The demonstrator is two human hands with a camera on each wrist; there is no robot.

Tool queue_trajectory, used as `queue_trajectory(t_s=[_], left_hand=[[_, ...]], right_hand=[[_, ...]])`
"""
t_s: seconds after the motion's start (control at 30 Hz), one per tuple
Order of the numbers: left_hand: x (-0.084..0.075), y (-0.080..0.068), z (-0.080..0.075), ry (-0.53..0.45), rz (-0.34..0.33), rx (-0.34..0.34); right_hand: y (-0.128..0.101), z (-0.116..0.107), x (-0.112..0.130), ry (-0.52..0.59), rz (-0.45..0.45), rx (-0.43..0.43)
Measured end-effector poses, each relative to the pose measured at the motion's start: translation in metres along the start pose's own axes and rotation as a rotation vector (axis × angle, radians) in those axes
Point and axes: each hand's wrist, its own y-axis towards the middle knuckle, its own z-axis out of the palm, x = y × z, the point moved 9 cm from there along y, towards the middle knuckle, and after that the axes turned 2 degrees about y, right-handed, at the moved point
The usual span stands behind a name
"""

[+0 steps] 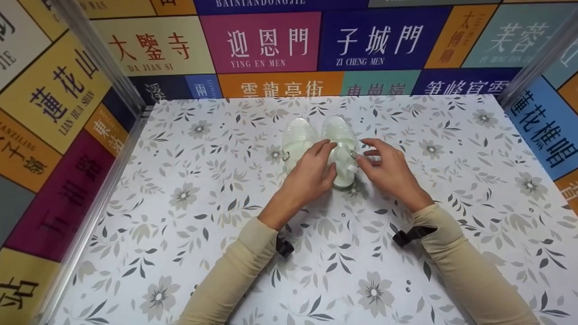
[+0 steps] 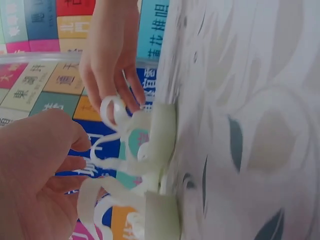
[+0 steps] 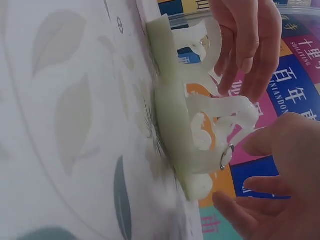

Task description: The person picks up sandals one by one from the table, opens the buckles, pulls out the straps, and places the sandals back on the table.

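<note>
Two translucent pale-green jelly sandals [image 1: 318,146] sit side by side just above the centre of the head view, soles down on a floral-patterned surface [image 1: 189,216] with toes pointing to the top of the frame. The left hand [image 1: 311,174] lies over the heel end of the left sandal [image 1: 295,142], its fingertips reaching across to the strap of the right sandal [image 1: 341,144]; the grip looks loose, the fingers only gently bent, and whether they pinch the strap cannot be told. The right hand [image 1: 388,171], just right of centre, pinches the right sandal's strap [image 2: 111,111] between thumb and fingers, a narrow grip seen in the left wrist view. Colourful wall panels [image 1: 262,43] with Chinese characters fill the upper frame
</note>
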Motion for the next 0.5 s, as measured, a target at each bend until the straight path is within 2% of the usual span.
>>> queue_trajectory(t_s=[0.23,0.37,0.5], left_hand=[[-0.023,-0.004,0.012,0.032,0.032,-0.005],[-0.03,-0.01,0.026,0.057,-0.008,0.023],[-0.029,-0.015,0.043,-0.022,-0.084,0.086]], right_hand=[[0.0,0.014,-0.015,0.084,0.091,0.071],[-0.001,0.02,-0.023,0.094,0.112,0.095],[-0.003,0.021,-0.026,0.105,0.101,0.089]])
